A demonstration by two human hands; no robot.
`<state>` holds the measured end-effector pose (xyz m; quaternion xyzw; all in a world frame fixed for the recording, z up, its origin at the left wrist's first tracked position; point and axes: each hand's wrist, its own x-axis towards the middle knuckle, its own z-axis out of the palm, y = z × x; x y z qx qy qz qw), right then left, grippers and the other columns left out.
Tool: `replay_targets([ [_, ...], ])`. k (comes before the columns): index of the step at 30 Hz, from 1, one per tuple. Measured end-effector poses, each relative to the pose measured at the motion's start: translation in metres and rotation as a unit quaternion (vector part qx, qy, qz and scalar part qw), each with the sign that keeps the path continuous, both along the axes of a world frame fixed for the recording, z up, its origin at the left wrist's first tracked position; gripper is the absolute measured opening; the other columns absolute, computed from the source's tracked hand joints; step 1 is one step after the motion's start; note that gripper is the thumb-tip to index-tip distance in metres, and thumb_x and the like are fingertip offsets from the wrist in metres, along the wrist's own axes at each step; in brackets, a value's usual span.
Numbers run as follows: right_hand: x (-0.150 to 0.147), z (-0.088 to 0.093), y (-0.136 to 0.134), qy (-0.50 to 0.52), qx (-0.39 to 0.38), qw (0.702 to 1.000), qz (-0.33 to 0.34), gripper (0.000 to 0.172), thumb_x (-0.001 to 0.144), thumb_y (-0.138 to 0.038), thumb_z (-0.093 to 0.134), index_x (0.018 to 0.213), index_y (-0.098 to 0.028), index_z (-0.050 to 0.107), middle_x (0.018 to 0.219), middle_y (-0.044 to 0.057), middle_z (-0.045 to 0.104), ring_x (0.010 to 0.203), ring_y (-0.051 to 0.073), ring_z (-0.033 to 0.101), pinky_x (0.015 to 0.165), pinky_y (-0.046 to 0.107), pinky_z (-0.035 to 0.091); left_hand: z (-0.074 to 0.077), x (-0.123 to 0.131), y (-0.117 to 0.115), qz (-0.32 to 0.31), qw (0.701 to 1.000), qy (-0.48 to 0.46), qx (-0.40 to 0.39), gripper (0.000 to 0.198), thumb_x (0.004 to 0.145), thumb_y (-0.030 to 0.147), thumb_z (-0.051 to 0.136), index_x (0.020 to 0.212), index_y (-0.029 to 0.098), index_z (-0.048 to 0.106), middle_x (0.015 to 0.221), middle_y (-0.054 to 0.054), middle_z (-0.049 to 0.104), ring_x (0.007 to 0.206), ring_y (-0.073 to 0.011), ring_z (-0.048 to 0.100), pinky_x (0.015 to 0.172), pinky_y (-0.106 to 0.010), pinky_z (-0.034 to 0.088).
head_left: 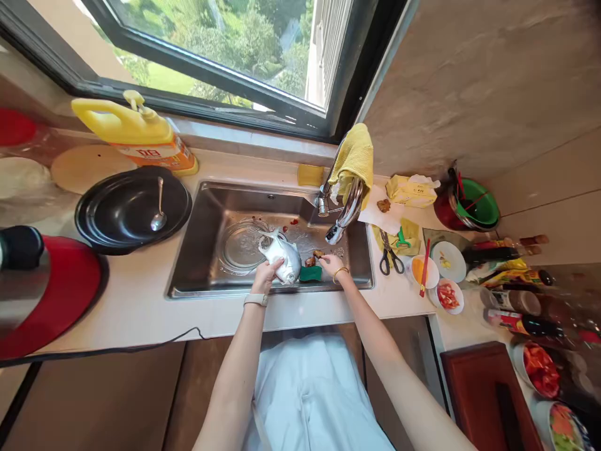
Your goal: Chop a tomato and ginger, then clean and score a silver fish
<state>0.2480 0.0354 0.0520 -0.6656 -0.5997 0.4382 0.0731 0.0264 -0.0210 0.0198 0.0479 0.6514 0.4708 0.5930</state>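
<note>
Head camera looks down into the steel sink (201,238). Left hand (265,275) grips a silver fish (283,255), which sits low in the sink near the front wall. Right hand (331,264) reaches with bent fingers to some red-brown bits (313,257) beside a green sponge (310,274); I cannot tell if it holds any. The bits look pulled out already, so the gutting seems partly done. Rinsing looks left to do: the tap (345,216) seems dry.

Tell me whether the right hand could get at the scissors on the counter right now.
Probably yes. The right hand sits at the right end of the sink, and the scissors lie flat on the counter just past the rim, with nothing lying between them.
</note>
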Motion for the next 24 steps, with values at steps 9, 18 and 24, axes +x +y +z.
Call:
replay_targets([
  [9, -0.032, 0.025, -0.093, 0.259, -0.042, 0.953, -0.15, 0.042, 0.064, -0.058, 0.069, 0.07, -0.016, 0.067, 0.07, 0.001, 0.065, 0.073, 0.014, 0.058, 0.069, 0.024, 0.043, 0.034, 0.029, -0.038, -0.038, 0.98, -0.141, 0.132, 0.031, 0.058, 0.021, 0.08, 0.084, 0.01, 0.066, 0.077, -0.005, 0.07, 0.066, -0.0117, 0.061, 0.06, -0.021, 0.047],
  [18, -0.03, 0.055, -0.144, 0.31, -0.011, 0.915, -0.26, 0.034, 0.057, -0.049, 0.076, 0.066, -0.017, 0.067, 0.074, 0.0, 0.067, 0.084, 0.015, 0.056, 0.075, 0.025, 0.037, 0.061, 0.038, -0.062, -0.15, 0.965, -0.048, 0.211, 0.039, 0.057, 0.029, 0.082, 0.09, 0.01, 0.069, 0.084, -0.006, 0.071, 0.074, -0.0153, 0.062, 0.068, -0.024, 0.047],
  [24, -0.014, 0.059, -0.144, 0.314, -0.012, 0.916, -0.25, 0.03, 0.061, -0.046, 0.074, 0.069, -0.018, 0.068, 0.08, 0.001, 0.069, 0.089, 0.016, 0.057, 0.078, 0.026, 0.038, 0.07, 0.05, -0.055, -0.177, 0.953, -0.078, 0.231, 0.039, 0.06, 0.034, 0.081, 0.09, 0.011, 0.07, 0.091, -0.01, 0.072, 0.086, -0.0204, 0.064, 0.074, -0.025, 0.047],
])
